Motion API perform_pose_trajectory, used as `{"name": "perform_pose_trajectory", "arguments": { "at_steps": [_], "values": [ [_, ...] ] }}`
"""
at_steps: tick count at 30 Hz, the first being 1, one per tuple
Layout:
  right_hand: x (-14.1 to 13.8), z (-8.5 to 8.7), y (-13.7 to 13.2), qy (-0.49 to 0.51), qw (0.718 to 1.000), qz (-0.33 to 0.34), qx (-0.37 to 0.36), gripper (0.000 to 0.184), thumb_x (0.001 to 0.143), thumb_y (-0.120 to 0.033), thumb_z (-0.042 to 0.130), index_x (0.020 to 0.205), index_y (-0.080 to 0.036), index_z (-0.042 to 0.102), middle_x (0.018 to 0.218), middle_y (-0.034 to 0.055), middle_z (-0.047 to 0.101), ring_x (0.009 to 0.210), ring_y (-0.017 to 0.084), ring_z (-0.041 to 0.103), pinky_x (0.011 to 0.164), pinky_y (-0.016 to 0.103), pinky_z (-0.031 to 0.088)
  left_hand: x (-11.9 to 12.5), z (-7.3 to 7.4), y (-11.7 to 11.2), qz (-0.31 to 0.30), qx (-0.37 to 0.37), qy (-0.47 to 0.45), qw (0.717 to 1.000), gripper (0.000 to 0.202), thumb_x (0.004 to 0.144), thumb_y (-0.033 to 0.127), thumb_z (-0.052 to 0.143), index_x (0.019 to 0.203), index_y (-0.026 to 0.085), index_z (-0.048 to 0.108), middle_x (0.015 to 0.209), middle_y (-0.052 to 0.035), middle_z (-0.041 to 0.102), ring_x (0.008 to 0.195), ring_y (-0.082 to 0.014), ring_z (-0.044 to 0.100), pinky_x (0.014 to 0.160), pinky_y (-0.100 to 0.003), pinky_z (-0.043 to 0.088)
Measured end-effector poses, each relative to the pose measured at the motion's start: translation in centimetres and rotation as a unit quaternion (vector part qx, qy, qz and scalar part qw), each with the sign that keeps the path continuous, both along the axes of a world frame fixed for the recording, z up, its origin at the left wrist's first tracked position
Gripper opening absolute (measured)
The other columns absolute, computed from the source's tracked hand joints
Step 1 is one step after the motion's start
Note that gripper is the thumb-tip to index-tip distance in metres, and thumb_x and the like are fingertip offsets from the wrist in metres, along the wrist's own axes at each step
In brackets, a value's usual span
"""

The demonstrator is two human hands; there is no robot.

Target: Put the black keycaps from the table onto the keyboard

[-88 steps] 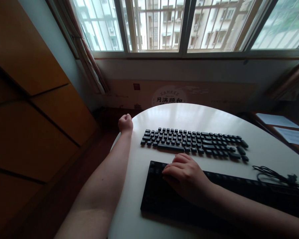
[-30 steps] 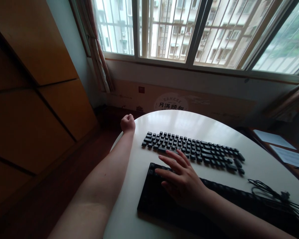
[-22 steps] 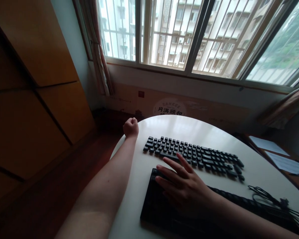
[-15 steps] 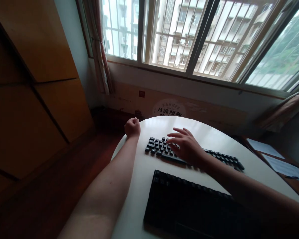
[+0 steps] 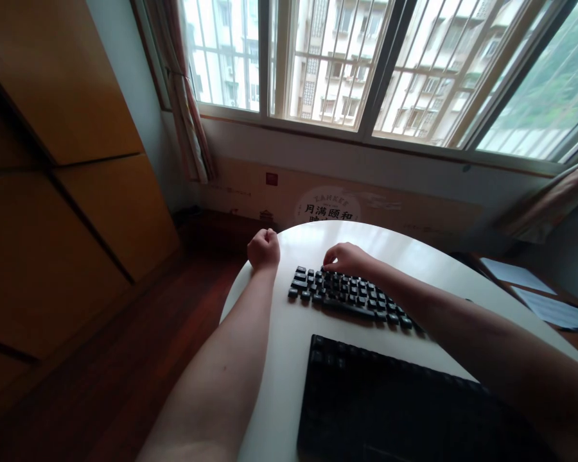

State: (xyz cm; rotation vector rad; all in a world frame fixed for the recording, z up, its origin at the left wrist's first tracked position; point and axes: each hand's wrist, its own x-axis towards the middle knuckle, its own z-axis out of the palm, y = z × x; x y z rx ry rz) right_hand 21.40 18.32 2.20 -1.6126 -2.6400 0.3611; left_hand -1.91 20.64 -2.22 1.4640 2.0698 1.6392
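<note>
Black keycaps point(image 5: 349, 309) lie in keyboard-like rows on a round white table point(image 5: 282, 359), with white showing between some at the left end. Over their far left edge, my right hand point(image 5: 349, 258) is closed in a pinch, fingertips down at a keycap in the far row. My left hand point(image 5: 264, 249) is a fist at the table's left edge, left of the rows; whatever it holds, if anything, is hidden. Nearer to me rests a dark keyboard point(image 5: 395, 404), a few keys visible at its far left corner and the rest in shadow. My right forearm covers the rows' right end.
A wooden cabinet point(image 5: 62, 244) stands on the left above the dark red floor point(image 5: 139, 359). Beyond the table are a printed box-like panel point(image 5: 385, 205) and a barred window point(image 5: 327, 70). Papers point(image 5: 553, 311) and a pen point(image 5: 572, 330) lie on a brown surface at right.
My right hand has gone from spread fingers above the keycaps to a pinch at their far left edge. My left fist stays closed. The view has shifted slightly.
</note>
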Motion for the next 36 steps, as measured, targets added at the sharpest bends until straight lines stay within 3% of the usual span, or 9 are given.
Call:
{"name": "perform_pose_trajectory", "arguments": {
  "at_steps": [14,21,26,28,31,36],
  "values": [
    [-1.6,-0.6,0.2,0.004,0.999,-0.031,0.013,0.024,0.103,-0.033,0.065,0.119,-0.015,0.064,0.113,0.008,0.064,0.099,0.023,0.064,0.09,0.043,0.055,-0.1,-0.1,0.1,-0.003,-0.006,-0.013,1.0,0.035,0.092,0.034,0.047,0.058,0.024,0.046,0.067,-0.0047,0.064,0.068,-0.0226,0.057,0.062,-0.03,0.032],
    [-2.1,-0.6,0.4,0.012,0.999,-0.044,0.007,0.019,0.103,-0.033,0.065,0.108,-0.015,0.068,0.11,0.0068,0.066,0.096,0.022,0.065,0.087,0.039,0.057,0.1,-0.1,0.0,-0.012,-0.006,-0.011,1.0,0.035,0.091,0.034,0.047,0.057,0.024,0.044,0.065,-0.0046,0.063,0.066,-0.0224,0.057,0.06,-0.03,0.032],
    [-2.4,0.1,-0.4,0.061,0.996,-0.045,0.042,0.015,0.101,-0.029,0.067,0.104,-0.014,0.069,0.107,0.0064,0.068,0.096,0.021,0.066,0.088,0.04,0.056,0.0,-0.1,0.2,-0.017,-0.003,-0.004,1.0,0.036,0.091,0.034,0.047,0.057,0.024,0.044,0.064,-0.0045,0.062,0.066,-0.0223,0.056,0.061,-0.031,0.031],
    [-2.0,0.9,-1.3,0.091,0.993,-0.047,0.065,0.009,0.098,-0.021,0.069,0.102,-0.015,0.072,0.103,0.0056,0.07,0.096,0.022,0.067,0.091,0.039,0.055,0.0,-0.2,0.3,-0.015,-0.003,-0.003,1.0,0.036,0.091,0.034,0.047,0.057,0.024,0.044,0.064,-0.0045,0.061,0.065,-0.0221,0.055,0.061,-0.031,0.031],
    [-0.6,2.3,-3.9,0.141,0.985,-0.041,0.094,0.013,0.092,-0.015,0.068,0.102,-0.017,0.078,0.101,0.0037,0.074,0.097,0.022,0.068,0.091,0.032,0.053,0.0,-0.4,0.5,-0.012,-0.005,-0.003,1.0,0.036,0.091,0.035,0.047,0.057,0.023,0.044,0.065,-0.0046,0.061,0.066,-0.0222,0.055,0.062,-0.031,0.031],
    [2.7,3.0,-12.1,0.201,0.977,0.006,0.074,0.019,0.089,-0.021,0.071,0.107,-0.023,0.077,0.103,0.002,0.073,0.094,0.02,0.069,0.083,0.03,0.057,0.1,-0.5,0.7,-0.008,-0.016,-0.01,1.0,0.035,0.091,0.035,0.047,0.059,0.023,0.046,0.065,-0.0046,0.061,0.068,-0.0224,0.056,0.063,-0.031,0.032]
  ]
}}
